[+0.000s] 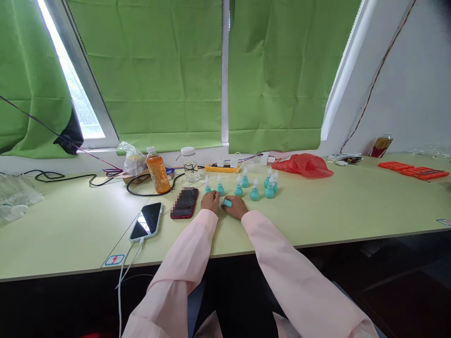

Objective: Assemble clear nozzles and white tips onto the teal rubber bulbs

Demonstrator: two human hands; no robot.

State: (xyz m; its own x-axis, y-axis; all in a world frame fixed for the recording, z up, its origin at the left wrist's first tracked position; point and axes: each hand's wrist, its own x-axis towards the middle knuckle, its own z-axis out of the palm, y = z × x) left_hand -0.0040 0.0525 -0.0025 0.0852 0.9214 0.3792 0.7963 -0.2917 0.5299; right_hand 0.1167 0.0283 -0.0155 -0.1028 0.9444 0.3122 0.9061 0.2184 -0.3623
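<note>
The right fingers [232, 211] hide part of a teal object [227, 203].

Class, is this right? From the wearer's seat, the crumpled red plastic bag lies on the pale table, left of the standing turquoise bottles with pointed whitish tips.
Left is wrong: the head view shows the red bag right of the turquoise bottles; the rest stands.

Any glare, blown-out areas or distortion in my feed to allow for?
Head view: glare on the white phone; window gap at left nearly white; blocky pixels over the red phone, left side; window frame slanted, probably wide-lens stretch; left hand and right hand small but readable.
</note>
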